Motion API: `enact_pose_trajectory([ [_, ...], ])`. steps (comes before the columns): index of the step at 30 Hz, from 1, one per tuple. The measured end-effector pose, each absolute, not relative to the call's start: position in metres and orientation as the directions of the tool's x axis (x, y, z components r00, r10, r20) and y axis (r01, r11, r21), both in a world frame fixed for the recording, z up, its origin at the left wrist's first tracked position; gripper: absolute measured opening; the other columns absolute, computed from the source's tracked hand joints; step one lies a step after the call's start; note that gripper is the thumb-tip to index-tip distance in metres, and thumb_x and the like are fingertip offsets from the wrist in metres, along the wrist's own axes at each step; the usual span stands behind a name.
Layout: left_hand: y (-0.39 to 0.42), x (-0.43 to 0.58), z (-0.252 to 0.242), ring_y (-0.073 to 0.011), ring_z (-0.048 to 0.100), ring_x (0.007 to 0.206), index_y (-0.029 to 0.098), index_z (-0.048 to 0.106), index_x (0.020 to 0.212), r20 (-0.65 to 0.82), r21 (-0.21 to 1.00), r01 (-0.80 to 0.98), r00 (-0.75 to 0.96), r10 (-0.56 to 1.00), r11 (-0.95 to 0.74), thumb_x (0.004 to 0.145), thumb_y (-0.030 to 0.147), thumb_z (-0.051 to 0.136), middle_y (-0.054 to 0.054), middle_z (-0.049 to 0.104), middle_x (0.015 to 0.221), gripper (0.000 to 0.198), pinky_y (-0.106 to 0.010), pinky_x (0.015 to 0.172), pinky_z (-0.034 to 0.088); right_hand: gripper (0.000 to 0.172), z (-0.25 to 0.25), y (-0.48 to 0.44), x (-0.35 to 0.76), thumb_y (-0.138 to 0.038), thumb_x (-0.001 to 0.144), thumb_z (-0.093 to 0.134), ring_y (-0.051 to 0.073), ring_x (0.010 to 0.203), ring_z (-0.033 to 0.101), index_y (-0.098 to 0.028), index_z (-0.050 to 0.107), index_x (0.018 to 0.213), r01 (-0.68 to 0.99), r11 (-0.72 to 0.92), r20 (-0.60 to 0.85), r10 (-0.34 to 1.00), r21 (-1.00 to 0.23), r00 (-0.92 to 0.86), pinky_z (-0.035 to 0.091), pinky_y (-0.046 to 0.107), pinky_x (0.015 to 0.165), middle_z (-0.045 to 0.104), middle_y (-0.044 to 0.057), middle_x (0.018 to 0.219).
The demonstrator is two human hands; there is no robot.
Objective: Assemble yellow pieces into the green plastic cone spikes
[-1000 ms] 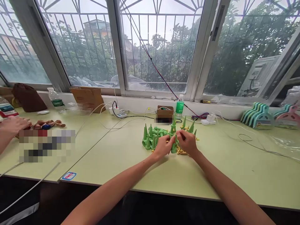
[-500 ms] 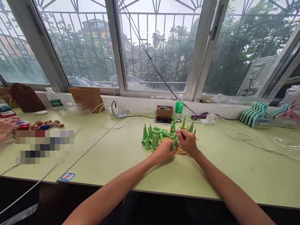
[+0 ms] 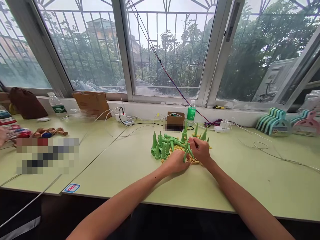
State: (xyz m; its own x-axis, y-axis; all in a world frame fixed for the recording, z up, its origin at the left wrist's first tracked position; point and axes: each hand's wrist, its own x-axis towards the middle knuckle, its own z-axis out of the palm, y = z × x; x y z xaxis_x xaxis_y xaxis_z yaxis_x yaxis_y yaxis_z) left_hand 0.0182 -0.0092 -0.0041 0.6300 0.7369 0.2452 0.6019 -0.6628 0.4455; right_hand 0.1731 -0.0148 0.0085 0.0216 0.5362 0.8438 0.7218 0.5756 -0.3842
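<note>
My left hand (image 3: 177, 161) is closed round a green cone-shaped piece (image 3: 185, 155), whose pointed tip sticks up by the thumb. Just right of it, my right hand (image 3: 200, 150) has its fingers pinched together; what they hold, if anything, is hidden. Green spiked pieces (image 3: 157, 151), some upright and some lying down, form a group left of and behind my hands. Small yellow parts (image 3: 195, 161) lie under and between the hands. Further green cones (image 3: 204, 134) stand behind my right hand.
A green-labelled bottle (image 3: 191, 112) and a small cardboard box (image 3: 175, 120) stand behind the pile. Cables and a white power strip (image 3: 221, 129) lie at the back. Teal and pink plastic items (image 3: 275, 123) stand at the right. Another person's hand (image 3: 3, 136) is at the far left.
My hands stay almost in the same place, with only slight finger movement. The other person's hand has moved left, towards the edge of the view.
</note>
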Motion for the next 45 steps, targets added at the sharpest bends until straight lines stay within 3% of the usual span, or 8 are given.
enact_pose_trajectory([
  [7,-0.012,0.019,0.0,-0.0235,0.062,0.084,0.017,0.071,0.081,0.232,0.51,0.589,0.608,0.759,-0.627,0.071,0.027,0.064,-0.008,0.069,0.08,0.016,-0.028,0.068,0.041,0.045,0.009,-0.015,0.173,-0.035,0.097,0.044,0.01,0.042,0.038,-0.02,0.044,0.055,0.718,0.58,0.843,0.537,-0.386,0.019,0.03,0.026,0.049,0.045,-0.004,0.045],
  [15,-0.009,0.019,-0.003,-0.0218,0.059,0.073,0.017,0.066,0.069,0.277,0.558,0.535,0.6,0.75,-0.634,0.067,0.027,0.068,-0.006,0.062,0.068,0.01,-0.027,0.06,0.038,0.048,0.008,-0.014,0.173,-0.044,0.098,0.04,0.011,0.042,0.037,-0.021,0.05,0.058,0.704,0.585,0.834,0.551,-0.402,0.019,0.031,0.026,0.047,0.045,-0.003,0.045],
  [23,-0.005,0.017,0.003,-0.0137,0.048,0.057,0.016,0.067,0.074,0.238,0.634,0.518,0.575,0.783,-0.574,0.066,0.034,0.07,0.002,0.053,0.057,0.019,-0.025,0.055,0.035,0.047,0.008,-0.014,0.174,-0.043,0.098,0.041,0.011,0.043,0.037,-0.021,0.049,0.058,0.696,0.585,0.824,0.566,-0.416,0.017,0.031,0.026,0.048,0.045,-0.003,0.047],
  [27,-0.005,0.013,0.019,-0.0069,0.038,0.046,0.014,0.067,0.077,0.179,0.82,0.379,0.54,0.822,-0.428,0.07,0.04,0.069,0.003,0.051,0.06,0.026,-0.022,0.045,0.03,0.044,0.009,-0.014,0.173,-0.038,0.098,0.043,0.011,0.044,0.035,-0.02,0.048,0.058,0.695,0.586,0.83,0.556,-0.417,0.029,0.03,0.026,0.048,0.042,-0.004,0.047],
  [32,-0.006,0.01,0.032,-0.0052,0.032,0.047,0.013,0.067,0.082,0.117,0.97,0.124,0.514,0.85,-0.208,0.065,0.051,0.074,0.004,0.047,0.058,0.042,-0.02,0.04,0.025,0.036,0.011,-0.016,0.172,-0.033,0.097,0.044,0.012,0.048,0.039,-0.02,0.051,0.064,0.693,0.586,0.833,0.552,-0.42,0.038,0.032,0.026,0.052,0.044,-0.003,0.052],
  [37,-0.007,0.013,0.031,-0.004,0.021,0.047,0.013,0.063,0.075,0.064,0.997,-0.06,0.483,0.873,-0.04,0.06,0.054,0.079,0.009,0.025,0.052,0.047,-0.019,0.04,0.017,0.032,0.012,-0.017,0.172,-0.033,0.096,0.045,0.012,0.051,0.041,-0.02,0.052,0.067,0.684,0.597,0.835,0.55,-0.419,0.032,0.034,0.026,0.054,0.047,-0.002,0.056],
  [45,-0.003,0.019,0.019,-0.0029,0.027,0.044,0.013,0.056,0.07,0.098,0.983,-0.185,0.464,0.88,-0.012,0.064,0.055,0.076,0.006,0.037,0.056,0.047,-0.019,0.038,0.021,0.022,0.009,-0.015,0.17,-0.033,0.094,0.05,0.014,0.052,0.051,-0.02,0.058,0.077,0.594,0.623,0.781,0.625,-0.51,0.016,0.042,0.026,0.055,0.056,-0.001,0.061],
])
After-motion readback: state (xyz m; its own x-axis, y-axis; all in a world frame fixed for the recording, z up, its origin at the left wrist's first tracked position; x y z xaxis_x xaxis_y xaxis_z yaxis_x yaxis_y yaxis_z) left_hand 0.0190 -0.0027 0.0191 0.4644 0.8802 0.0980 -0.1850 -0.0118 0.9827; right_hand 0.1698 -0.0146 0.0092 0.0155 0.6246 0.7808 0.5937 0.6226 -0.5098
